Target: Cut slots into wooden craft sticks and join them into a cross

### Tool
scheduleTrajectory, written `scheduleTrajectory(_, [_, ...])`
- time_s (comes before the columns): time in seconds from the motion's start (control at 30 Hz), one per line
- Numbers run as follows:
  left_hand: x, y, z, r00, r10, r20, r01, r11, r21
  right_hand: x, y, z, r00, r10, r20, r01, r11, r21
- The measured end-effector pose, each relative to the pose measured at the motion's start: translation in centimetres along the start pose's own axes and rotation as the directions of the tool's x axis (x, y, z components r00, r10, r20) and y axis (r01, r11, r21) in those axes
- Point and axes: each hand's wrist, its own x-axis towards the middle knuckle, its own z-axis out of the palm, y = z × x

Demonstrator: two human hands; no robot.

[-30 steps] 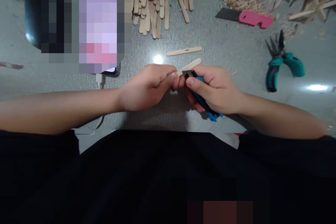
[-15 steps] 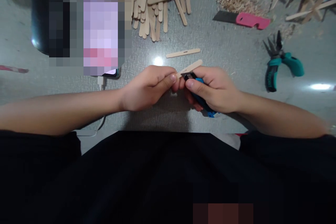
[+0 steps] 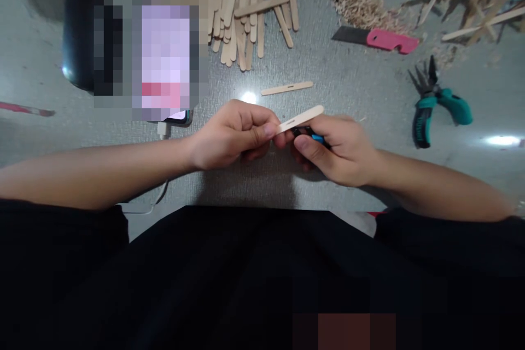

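Observation:
My left hand (image 3: 233, 136) is closed, pinching one end of a flat wooden stick (image 3: 301, 117) that points right and away from me. Just to its right, my right hand (image 3: 340, 147) is wrapped round a blue utility knife (image 3: 314, 135), whose black tip sits under the stick near my left fingers. Most of the knife is hidden in my fist. Both hands hover low over the grey table (image 3: 348, 82).
A loose stick (image 3: 287, 88) lies just beyond my hands. Behind it are a pile of sticks (image 3: 246, 5), wood shavings (image 3: 356, 3) and a pink-handled cutter (image 3: 379, 39). Teal pliers (image 3: 435, 101) lie to the right. A phone on a cable (image 3: 164, 54) stands at the left.
The stick now shows more of its length past my left fingers and lies flatter. My right hand has turned, so the knife's blue handle end no longer sticks out below it.

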Motion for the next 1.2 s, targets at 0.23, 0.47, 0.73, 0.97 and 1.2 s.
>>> scheduleTrajectory(0.23, [-0.3, 0.7, 0.4, 0.999, -0.036, 0.010, 0.035, 0.996, 0.081, -0.1, -0.5, -0.2, 0.999, -0.040, -0.002, 0.039, 0.989, -0.144])
scheduleTrajectory(0.47, [-0.2, 0.7, 0.4, 0.996, -0.050, 0.074, 0.042, 0.993, 0.108, -0.5, -0.8, 0.0, 0.999, -0.033, -0.002, 0.031, 0.969, -0.244])
scheduleTrajectory(0.73, [-0.2, 0.6, 0.1, 0.991, 0.005, 0.130, -0.030, 0.982, 0.185, -0.5, -0.4, 0.1, 0.992, -0.117, 0.044, 0.125, 0.954, -0.273])
scheduleTrajectory(0.97, [-0.3, 0.8, 0.0, 0.988, 0.067, 0.142, -0.110, 0.942, 0.318, -0.5, -0.3, 0.7, 0.995, -0.052, 0.087, 0.059, 0.995, -0.081])
scheduleTrajectory(1.2, [-0.3, 1.0, -0.2, 0.983, 0.065, 0.173, -0.118, 0.939, 0.322, -0.5, 0.2, 0.4, 0.992, -0.045, 0.114, 0.041, 0.998, 0.037])
